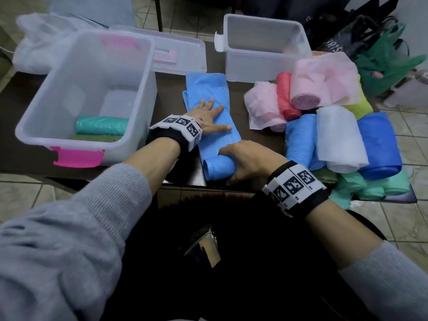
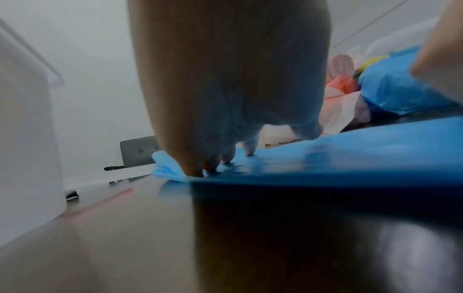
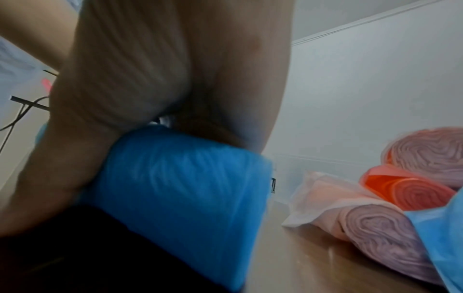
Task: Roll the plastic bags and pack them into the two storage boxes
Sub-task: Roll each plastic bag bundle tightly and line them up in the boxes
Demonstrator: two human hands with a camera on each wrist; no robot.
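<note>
A light blue plastic bag [image 1: 209, 93] lies flat along the dark table, its near end wound into a roll [image 1: 217, 166]. My left hand [image 1: 212, 114] presses flat on the bag's middle with straight, spread fingers [image 2: 192, 168]. My right hand [image 1: 245, 156] curls round the rolled end [image 3: 180, 188]. The big clear storage box with pink latches [image 1: 69, 89] stands at the left and holds a teal roll [image 1: 102, 125] above a green one. A smaller clear storage box [image 1: 264, 46] stands at the back right, its inside unclear.
A heap of rolled bags [image 1: 340, 135] in pink, red, blue, white, yellow and green fills the table's right side. The clear lid [image 1: 180, 52] lies behind the big box, beside a white bag [image 1: 37, 47]. Dark and green bags [image 1: 384, 56] sit at the far right.
</note>
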